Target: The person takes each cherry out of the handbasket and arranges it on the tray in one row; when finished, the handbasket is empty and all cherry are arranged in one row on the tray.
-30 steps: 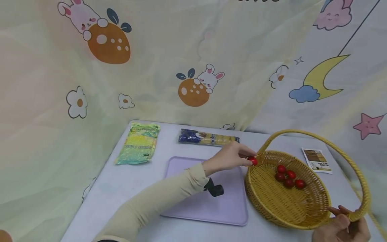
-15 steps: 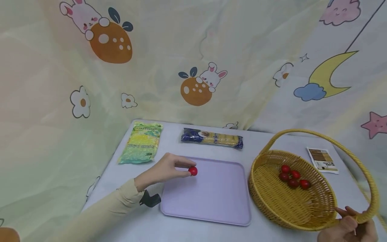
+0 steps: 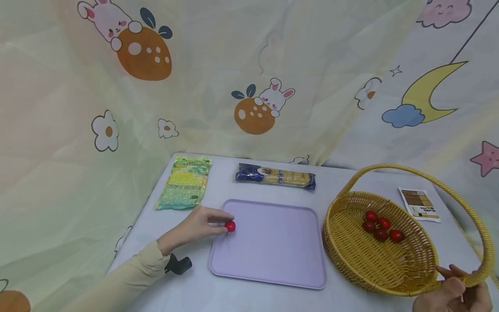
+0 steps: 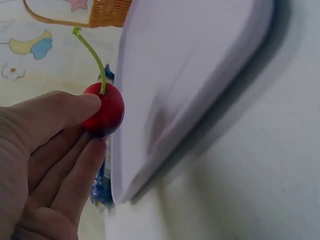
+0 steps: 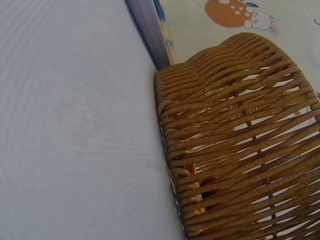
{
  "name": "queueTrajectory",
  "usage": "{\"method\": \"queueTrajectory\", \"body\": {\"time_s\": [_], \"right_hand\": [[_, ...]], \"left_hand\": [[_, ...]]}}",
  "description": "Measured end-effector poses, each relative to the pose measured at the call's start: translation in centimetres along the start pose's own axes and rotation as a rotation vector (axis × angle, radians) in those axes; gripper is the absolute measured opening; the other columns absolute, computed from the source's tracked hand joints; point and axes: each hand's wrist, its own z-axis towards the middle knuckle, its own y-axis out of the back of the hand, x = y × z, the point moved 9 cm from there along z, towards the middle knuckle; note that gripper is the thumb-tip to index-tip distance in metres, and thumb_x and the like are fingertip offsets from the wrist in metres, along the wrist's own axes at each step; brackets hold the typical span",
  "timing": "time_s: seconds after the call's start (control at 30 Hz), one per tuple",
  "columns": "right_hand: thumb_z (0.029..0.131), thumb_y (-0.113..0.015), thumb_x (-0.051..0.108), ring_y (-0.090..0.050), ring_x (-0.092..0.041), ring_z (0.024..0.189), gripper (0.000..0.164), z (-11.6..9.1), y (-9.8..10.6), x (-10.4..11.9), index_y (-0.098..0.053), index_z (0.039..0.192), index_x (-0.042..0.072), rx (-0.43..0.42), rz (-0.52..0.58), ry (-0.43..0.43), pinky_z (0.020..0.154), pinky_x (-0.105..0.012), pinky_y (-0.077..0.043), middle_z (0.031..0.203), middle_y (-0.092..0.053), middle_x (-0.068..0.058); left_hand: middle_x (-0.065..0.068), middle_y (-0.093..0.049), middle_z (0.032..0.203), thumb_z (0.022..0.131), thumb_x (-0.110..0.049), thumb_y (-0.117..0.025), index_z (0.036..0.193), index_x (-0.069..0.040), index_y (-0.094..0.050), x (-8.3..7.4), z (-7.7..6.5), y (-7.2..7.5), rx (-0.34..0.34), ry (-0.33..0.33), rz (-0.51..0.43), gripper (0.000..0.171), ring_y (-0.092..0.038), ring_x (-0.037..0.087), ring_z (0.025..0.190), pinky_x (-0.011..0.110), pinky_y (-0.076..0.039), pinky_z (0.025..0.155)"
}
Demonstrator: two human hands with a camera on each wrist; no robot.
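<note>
My left hand point(image 3: 195, 227) pinches a red cherry point(image 3: 230, 225) between thumb and fingertips, over the left edge of the lilac tray point(image 3: 273, 242). In the left wrist view the cherry point(image 4: 106, 111) shows a green stem standing up from it. My right hand point(image 3: 454, 291) grips the near right side of the yellow wicker basket point(image 3: 362, 277), where the arched handle meets the rim. Several cherries point(image 3: 380, 235) lie grouped inside the basket. The right wrist view is filled by the woven basket wall point(image 5: 240, 135); the right hand is outside that view.
A green and yellow bag point(image 3: 186, 182) lies at the back left of the white table. Behind the tray is a blue and yellow long packet point(image 3: 275, 176). A small brown and white sachet point(image 3: 419, 204) lies behind the basket. A printed cloth point(image 3: 195, 78) hangs around the back.
My left hand has carried the cherry leftward from the basket rim, across the tray to its left side. The right hand keeps its grip on the basket. The head view has shifted slightly.
</note>
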Motion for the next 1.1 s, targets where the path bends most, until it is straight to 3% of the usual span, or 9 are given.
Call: {"method": "queueTrajectory", "body": {"time_s": [0.33, 0.67, 0.8, 0.97, 1.1], "right_hand": [[0.109, -0.057, 0.025, -0.065, 0.008, 0.093, 0.033, -0.1, 0.1, 0.0, -0.062, 0.140, 0.017, 0.018, 0.032, -0.042, 0.081, -0.010, -0.048, 0.118, -0.066, 0.015], [0.109, -0.057, 0.028, -0.062, 0.008, 0.096, 0.035, -0.1, 0.2, 0.4, -0.059, 0.143, 0.022, 0.058, -0.012, -0.086, 0.080, -0.013, -0.041, 0.119, -0.063, 0.019], [0.109, -0.057, 0.031, -0.061, 0.008, 0.098, 0.035, 0.0, 0.5, 0.4, -0.058, 0.143, 0.023, 0.054, -0.033, -0.136, 0.083, -0.014, -0.041, 0.118, -0.062, 0.021], [0.109, -0.055, 0.027, -0.063, 0.003, 0.100, 0.033, -0.1, 0.2, 1.8, -0.059, 0.142, 0.021, 0.057, -0.016, -0.131, 0.089, -0.016, -0.047, 0.118, -0.065, 0.016], [0.109, -0.057, 0.022, -0.066, -0.003, 0.098, 0.031, -0.1, -0.2, 2.8, -0.062, 0.139, 0.019, 0.048, 0.028, -0.124, 0.087, -0.017, -0.049, 0.115, -0.068, 0.010]], "left_hand": [[0.003, -0.078, 0.121, 0.088, -0.011, -0.084, 0.123, -0.010, -0.078, 0.7, -0.4, -0.1, 0.016, 0.021, 0.073, 0.035, -0.072, 0.026, 0.120, 0.034, -0.058, 0.100], [0.002, -0.077, 0.123, 0.088, -0.011, -0.083, 0.124, -0.012, -0.078, 0.5, -0.2, -0.1, -0.004, 0.019, 0.127, 0.036, -0.072, 0.025, 0.119, 0.039, -0.058, 0.100], [0.006, -0.075, 0.128, 0.089, -0.007, -0.081, 0.128, -0.009, -0.075, -0.9, 0.4, 0.5, -0.025, -0.021, 0.113, 0.039, -0.071, 0.031, 0.120, 0.042, -0.057, 0.100], [0.004, -0.075, 0.130, 0.090, -0.009, -0.081, 0.130, -0.013, -0.075, -4.3, 1.9, 1.6, -0.086, -0.102, 0.099, 0.040, -0.073, 0.033, 0.116, 0.044, -0.059, 0.098], [0.000, -0.076, 0.127, 0.091, -0.014, -0.082, 0.129, -0.016, -0.076, -7.8, 4.2, 0.7, -0.085, -0.202, 0.069, 0.038, -0.075, 0.025, 0.114, 0.038, -0.060, 0.097]]}}
